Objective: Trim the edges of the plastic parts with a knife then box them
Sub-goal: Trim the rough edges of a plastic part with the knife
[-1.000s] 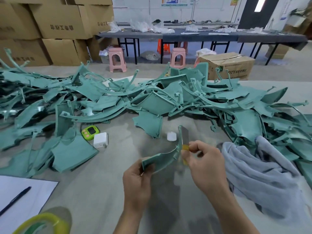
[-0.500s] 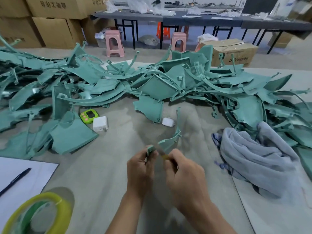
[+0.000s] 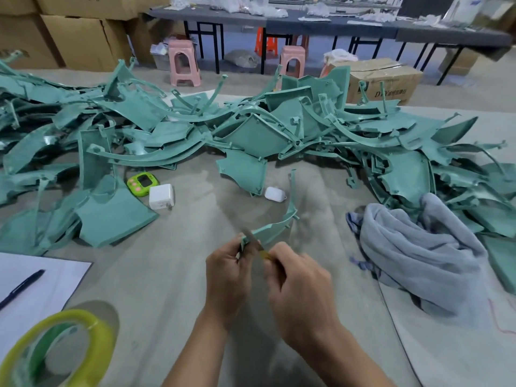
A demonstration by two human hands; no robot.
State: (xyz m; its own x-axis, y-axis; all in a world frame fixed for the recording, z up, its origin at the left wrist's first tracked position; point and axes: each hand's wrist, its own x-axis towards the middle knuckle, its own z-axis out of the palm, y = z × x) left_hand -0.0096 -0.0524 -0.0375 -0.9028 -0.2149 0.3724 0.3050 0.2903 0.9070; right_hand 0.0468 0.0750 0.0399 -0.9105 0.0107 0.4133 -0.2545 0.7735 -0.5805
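Note:
My left hand (image 3: pixel 227 270) pinches the near end of a curved teal plastic part (image 3: pixel 275 229) that arcs up and away to the right. My right hand (image 3: pixel 300 286) grips a knife (image 3: pixel 255 243) with a yellow handle; its blade lies across the part's near end, right beside my left fingers. Behind, a long heap of teal plastic parts (image 3: pixel 251 129) covers the far half of the table.
A grey cloth (image 3: pixel 424 252) lies bunched at the right. A green timer (image 3: pixel 142 183), a white charger (image 3: pixel 161 196) and a white earbud case (image 3: pixel 274 194) sit near the heap. Tape roll (image 3: pixel 55 344), paper (image 3: pixel 42 289) and pen (image 3: pixel 21 287) at the near left. A cardboard box (image 3: pixel 385 81) stands beyond the table.
My right hand has drawn the knife from the part's far tip down to its near end, close to my left hand. The view has tilted downward.

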